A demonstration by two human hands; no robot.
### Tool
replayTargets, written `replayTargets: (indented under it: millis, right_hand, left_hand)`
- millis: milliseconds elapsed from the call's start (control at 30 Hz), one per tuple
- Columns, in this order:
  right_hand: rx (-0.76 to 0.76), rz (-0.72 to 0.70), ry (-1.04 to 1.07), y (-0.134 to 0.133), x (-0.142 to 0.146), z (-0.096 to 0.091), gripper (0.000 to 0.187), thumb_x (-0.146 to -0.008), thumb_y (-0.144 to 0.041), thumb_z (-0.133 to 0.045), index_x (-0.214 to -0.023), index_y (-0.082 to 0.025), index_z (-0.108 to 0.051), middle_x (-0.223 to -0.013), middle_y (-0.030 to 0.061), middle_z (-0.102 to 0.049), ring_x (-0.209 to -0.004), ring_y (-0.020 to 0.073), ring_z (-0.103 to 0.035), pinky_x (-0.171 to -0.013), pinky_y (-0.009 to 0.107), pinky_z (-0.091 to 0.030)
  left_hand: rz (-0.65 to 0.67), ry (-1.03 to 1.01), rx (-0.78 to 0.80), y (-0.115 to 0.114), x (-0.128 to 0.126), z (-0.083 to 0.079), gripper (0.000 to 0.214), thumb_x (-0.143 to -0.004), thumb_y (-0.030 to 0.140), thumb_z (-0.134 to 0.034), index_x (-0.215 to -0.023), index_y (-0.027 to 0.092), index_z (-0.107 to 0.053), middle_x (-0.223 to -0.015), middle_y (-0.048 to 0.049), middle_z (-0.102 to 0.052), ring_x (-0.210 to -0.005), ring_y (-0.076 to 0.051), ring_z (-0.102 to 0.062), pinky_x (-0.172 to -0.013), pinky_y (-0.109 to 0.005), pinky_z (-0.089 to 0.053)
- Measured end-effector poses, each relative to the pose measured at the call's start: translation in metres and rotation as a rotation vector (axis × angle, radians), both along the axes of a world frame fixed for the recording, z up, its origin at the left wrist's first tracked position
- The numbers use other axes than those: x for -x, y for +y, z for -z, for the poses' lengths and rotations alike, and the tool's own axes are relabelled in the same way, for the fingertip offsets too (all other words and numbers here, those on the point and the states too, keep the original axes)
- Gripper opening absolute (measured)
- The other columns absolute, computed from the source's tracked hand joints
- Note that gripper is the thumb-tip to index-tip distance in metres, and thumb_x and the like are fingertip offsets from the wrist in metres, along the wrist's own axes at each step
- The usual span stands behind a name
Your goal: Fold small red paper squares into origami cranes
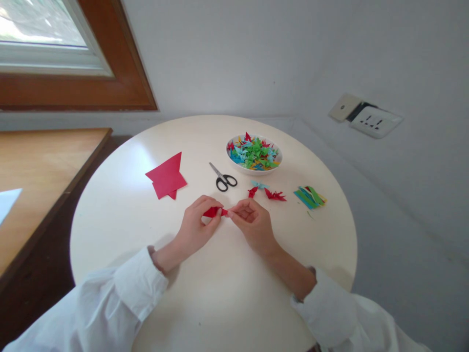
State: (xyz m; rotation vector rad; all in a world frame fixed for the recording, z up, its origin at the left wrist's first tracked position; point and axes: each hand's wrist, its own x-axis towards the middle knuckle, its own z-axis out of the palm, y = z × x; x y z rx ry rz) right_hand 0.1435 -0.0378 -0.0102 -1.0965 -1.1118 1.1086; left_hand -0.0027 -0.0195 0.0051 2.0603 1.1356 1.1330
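Note:
A small piece of folded red paper (210, 212) is held just above the white round table (216, 293). My left hand (197, 222) pinches it between thumb and fingers, covering part of it. The fingertips of my right hand (253, 224) are closed on its narrow right end. Just beyond my right hand lie two red paper cranes, one of them a red crane (275, 195) with spread points, and a light blue paper crane (260, 185). Scissors (224, 180) with black handles lie behind my hands, blades pointing away to the left.
Red paper sheets (167, 177) lie overlapped at the left. A white bowl (252, 171) full of colourful paper cranes stands at the back. Coloured paper strips (310, 197) are piled at the right. A wooden table (47, 171) is at far left; a wall socket (375, 121) is at right.

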Motion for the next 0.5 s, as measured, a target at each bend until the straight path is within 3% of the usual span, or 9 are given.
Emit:
replayTargets:
  millis: [500]
  right_hand:
    - [0.002,-0.058,-0.059,-0.0006,0.0008,0.001,0.012,-0.068,-0.022,-0.064,-0.072,-0.019,-0.053,-0.068,-0.002,-0.059,-0.066,0.0114,-0.06,-0.065,0.024,-0.049]
  left_hand:
    - [0.077,0.037,0.025,-0.0012,-0.0006,0.0023,0.009,-0.076,0.012,-0.052,-0.078,0.015,-0.06,-0.077,-0.0047,-0.06,-0.072,-0.014,-0.058,-0.065,-0.024,-0.047]
